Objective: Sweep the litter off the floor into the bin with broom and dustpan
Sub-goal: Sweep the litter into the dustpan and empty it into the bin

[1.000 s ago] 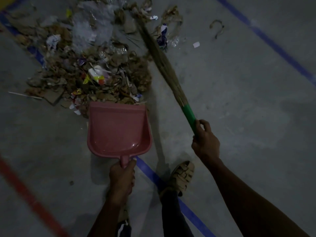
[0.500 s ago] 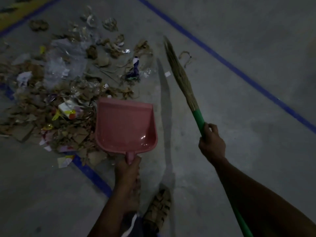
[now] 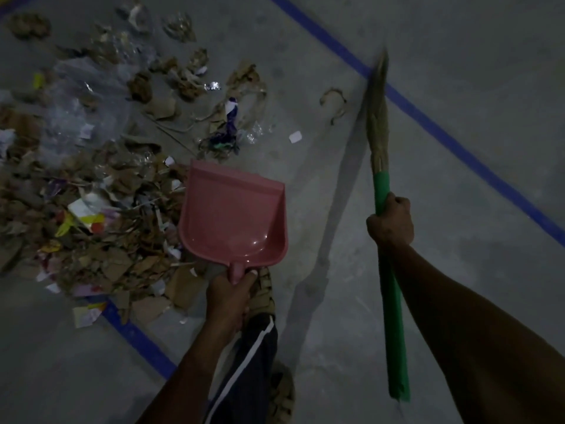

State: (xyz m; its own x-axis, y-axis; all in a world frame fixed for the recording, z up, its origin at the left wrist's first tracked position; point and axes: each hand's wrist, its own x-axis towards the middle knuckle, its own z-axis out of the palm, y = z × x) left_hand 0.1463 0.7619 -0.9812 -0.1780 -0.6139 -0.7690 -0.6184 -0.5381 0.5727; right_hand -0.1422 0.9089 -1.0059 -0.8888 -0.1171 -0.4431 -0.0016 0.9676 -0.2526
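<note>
A pink dustpan (image 3: 232, 218) is held empty above the floor, its mouth facing away, at the right edge of a big litter pile (image 3: 91, 209) of torn cardboard, paper and plastic. My left hand (image 3: 227, 296) grips its short handle. My right hand (image 3: 391, 223) is closed around the green handle of a grass broom (image 3: 378, 117), which stands nearly upright, bristle tip at a blue floor line, well right of the litter. No bin is in view.
Scattered scraps (image 3: 232, 117) lie beyond the dustpan, a curled strip (image 3: 334, 104) and a white chip (image 3: 295, 137) near the broom. Blue lines (image 3: 458, 148) cross the grey concrete floor. My sandalled feet (image 3: 263, 293) stand below the dustpan.
The view swung right, so the pile shifted left. The broom lifted off the litter and moved right to stand upright. The dustpan came off the pile's near edge to its right side.
</note>
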